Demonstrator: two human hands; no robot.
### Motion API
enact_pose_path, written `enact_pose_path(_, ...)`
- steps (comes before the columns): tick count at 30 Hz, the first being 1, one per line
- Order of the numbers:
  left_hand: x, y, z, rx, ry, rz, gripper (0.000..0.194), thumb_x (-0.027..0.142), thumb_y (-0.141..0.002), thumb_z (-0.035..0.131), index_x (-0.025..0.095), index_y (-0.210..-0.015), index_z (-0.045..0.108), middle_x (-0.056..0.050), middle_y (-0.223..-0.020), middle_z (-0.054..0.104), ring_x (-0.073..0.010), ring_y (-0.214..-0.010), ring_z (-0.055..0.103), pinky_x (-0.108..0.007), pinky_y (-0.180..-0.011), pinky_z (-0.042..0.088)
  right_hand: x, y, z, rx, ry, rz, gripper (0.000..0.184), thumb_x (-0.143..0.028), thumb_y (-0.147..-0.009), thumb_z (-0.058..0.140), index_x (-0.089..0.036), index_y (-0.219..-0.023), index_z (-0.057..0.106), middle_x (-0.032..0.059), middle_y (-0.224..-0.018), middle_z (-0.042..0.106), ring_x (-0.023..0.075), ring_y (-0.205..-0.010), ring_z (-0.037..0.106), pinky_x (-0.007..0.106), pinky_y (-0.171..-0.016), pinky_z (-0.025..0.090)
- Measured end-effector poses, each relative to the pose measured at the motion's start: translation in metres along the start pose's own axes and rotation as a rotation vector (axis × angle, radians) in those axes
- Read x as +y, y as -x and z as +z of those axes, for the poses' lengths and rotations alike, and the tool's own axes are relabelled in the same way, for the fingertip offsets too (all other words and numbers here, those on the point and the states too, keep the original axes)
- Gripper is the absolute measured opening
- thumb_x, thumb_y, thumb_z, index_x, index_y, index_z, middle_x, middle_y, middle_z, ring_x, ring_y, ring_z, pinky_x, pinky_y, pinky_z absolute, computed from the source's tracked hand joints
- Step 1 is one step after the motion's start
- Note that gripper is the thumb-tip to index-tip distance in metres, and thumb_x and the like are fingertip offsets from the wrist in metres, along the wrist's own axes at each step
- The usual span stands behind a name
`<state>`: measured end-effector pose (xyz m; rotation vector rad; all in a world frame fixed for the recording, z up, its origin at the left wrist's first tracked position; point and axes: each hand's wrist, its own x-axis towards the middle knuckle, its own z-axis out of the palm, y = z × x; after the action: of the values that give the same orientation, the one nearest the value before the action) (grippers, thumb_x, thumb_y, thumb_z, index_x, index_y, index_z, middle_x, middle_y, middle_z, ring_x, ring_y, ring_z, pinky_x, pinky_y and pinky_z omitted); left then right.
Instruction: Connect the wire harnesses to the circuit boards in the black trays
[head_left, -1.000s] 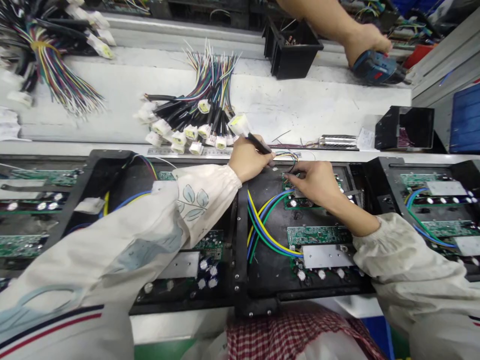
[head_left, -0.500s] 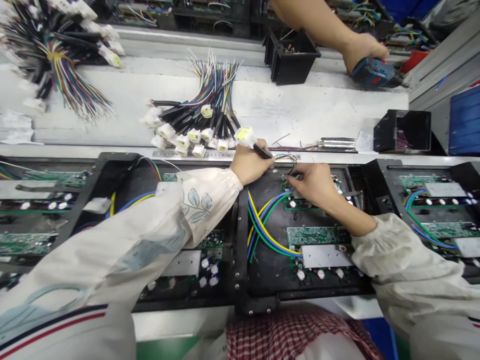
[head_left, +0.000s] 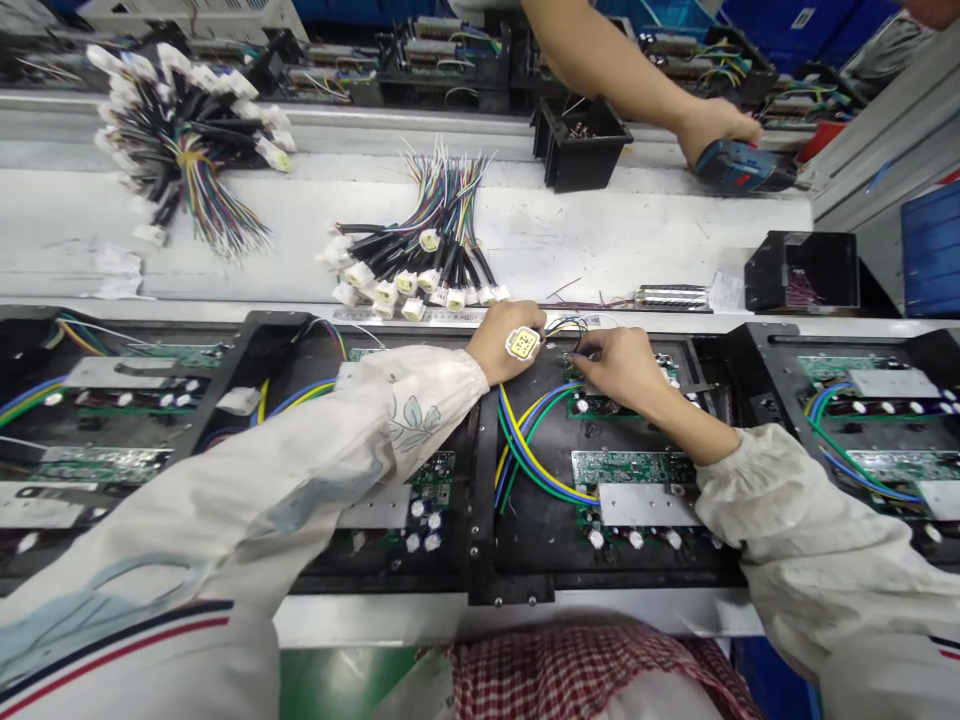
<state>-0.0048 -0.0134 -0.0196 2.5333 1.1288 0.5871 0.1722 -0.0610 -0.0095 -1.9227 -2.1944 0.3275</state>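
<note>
My left hand is closed around a wire harness whose white connector, yellow-green inside, faces up over my fingers. Thin coloured wires run from it across to my right hand. That hand pinches at the wire ends, just above the upper circuit board; its fingertips partly hide them. Below sits a second circuit board with a metal plate. Thick yellow, blue and green wires curve between the boards inside the black housing.
A pile of wire harnesses and a banded bundle lie on the white bench. Behind stand a black bin and, right, another black box. Across the bench a co-worker's hand holds a power screwdriver.
The connector in my left hand has tipped down, from pointing up-left to facing me. My right hand stays at the board. The view has shifted slightly.
</note>
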Motion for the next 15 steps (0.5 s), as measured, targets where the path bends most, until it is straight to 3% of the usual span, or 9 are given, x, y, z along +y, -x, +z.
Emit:
enact_pose_path(6, -0.001, 0.000, -0.004, -0.046, -0.061, 0.023, 0.007, 0.012, -0.073, 0.058, 0.012, -0.074, 0.066, -0.008, -0.082, 0.066, -0.0192, -0.080, 0.063, -0.028, -0.071, 0.045, 0.000, -0.002, 0.003, -0.041, 0.055, 0.014, 0.016, -0.028, -0.080, 0.064, -0.017, -0.084, 0.074, 0.0074, -0.073, 0.072, 0.0211, -0.069, 0.064, 0.029, -0.065, 0.042)
enact_pose_path(9, 0.010, 0.001, -0.003, -0.241, -0.186, 0.077, 0.015, 0.012, -0.080, 0.053, 0.011, -0.081, 0.068, -0.013, -0.092, 0.067, -0.0235, -0.086, 0.065, -0.032, -0.070, 0.046, -0.007, -0.003, 0.003, -0.079, 0.085, -0.015, 0.017, -0.027, -0.081, 0.063, -0.016, -0.088, 0.074, 0.0090, -0.078, 0.073, 0.0222, -0.074, 0.065, 0.030, -0.068, 0.043)
enact_pose_path(12, 0.031, 0.001, 0.006, -0.398, -0.265, 0.026, 0.019, 0.006, -0.080, 0.051, 0.009, -0.072, 0.069, -0.017, -0.086, 0.069, -0.0286, -0.086, 0.066, -0.035, -0.067, 0.046, -0.009, 0.014, -0.017, -0.064, 0.159, -0.107, 0.027, -0.025, -0.082, 0.059, -0.014, -0.104, 0.070, 0.0139, -0.092, 0.071, 0.0261, -0.081, 0.065, 0.034, -0.070, 0.044)
enact_pose_path(15, 0.039, -0.001, 0.008, -0.363, -0.236, -0.065, 0.019, 0.001, -0.074, 0.056, 0.008, -0.058, 0.064, -0.017, -0.070, 0.067, -0.0315, -0.079, 0.066, -0.038, -0.065, 0.046, 0.022, 0.068, -0.054, 0.064, 0.232, -0.115, 0.040, -0.040, -0.084, 0.052, -0.017, -0.113, 0.067, 0.0159, -0.099, 0.069, 0.0289, -0.081, 0.065, 0.038, -0.066, 0.046)
